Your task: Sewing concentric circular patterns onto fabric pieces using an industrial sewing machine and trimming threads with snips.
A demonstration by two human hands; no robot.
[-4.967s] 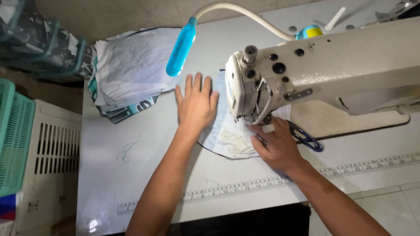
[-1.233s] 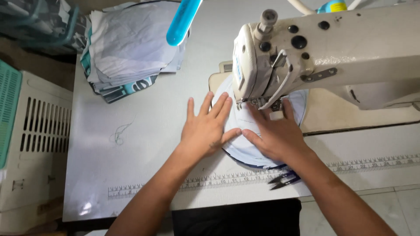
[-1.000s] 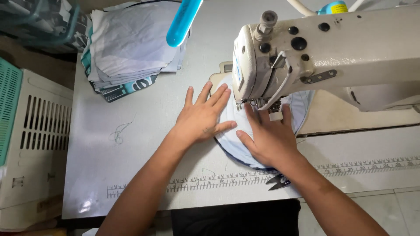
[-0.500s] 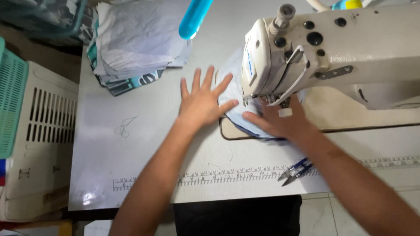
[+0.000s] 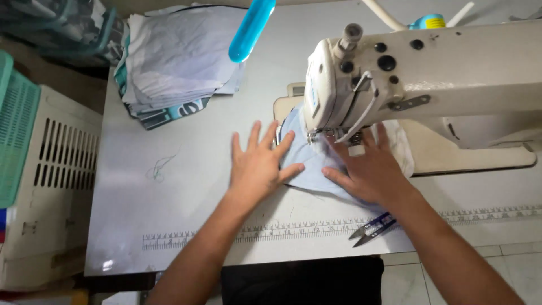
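A pale blue piece of fabric (image 5: 309, 168) lies flat under the head of a cream sewing machine (image 5: 418, 73), near the needle. My left hand (image 5: 258, 165) rests flat with fingers spread, its thumb and fingertips on the fabric's left edge. My right hand (image 5: 370, 169) presses flat on the fabric just in front of the presser foot, fingers spread. Neither hand grips anything.
A stack of cut fabric pieces (image 5: 175, 56) sits at the table's back left. Thread snips (image 5: 372, 227) lie by the printed ruler at the front edge. A blue lamp head (image 5: 251, 29) hangs above. A green crate (image 5: 14, 124) and white cabinet (image 5: 53, 181) stand left.
Both hands have stayed flat on the fabric and slid it a little under the machine head. The camera moved closer and shifted, so the machine sits further right in view.
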